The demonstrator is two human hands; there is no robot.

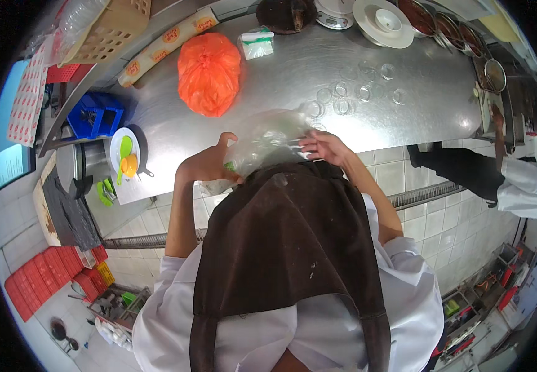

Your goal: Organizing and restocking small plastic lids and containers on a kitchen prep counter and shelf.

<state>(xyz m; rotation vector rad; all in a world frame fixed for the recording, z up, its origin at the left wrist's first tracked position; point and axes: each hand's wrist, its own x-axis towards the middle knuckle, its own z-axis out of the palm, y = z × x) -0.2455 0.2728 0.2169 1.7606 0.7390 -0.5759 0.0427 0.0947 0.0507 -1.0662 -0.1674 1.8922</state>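
A clear plastic bag (268, 139) lies between my hands at the near edge of the steel table (268, 93); part of it is blurred, and small clear things inside cannot be told apart. My left hand (215, 160) is at the bag's left side, thumb and fingers spread around its edge. Against its right side is my right hand (324, 146), fingers slightly bent; whether either hand grips the plastic is unclear. Several small clear round cups or lids (342, 106) stand beyond the bag to the right. A knotted orange plastic bag (209, 74) sits behind, to the left.
A white plate (125, 144) with a green spoon and orange cup is at the table's left end. Along the back are a wrap box (168, 46), a kitchen scale (335, 18) and stacked white dishes (375, 39). Another person (526, 186) stands at the far right.
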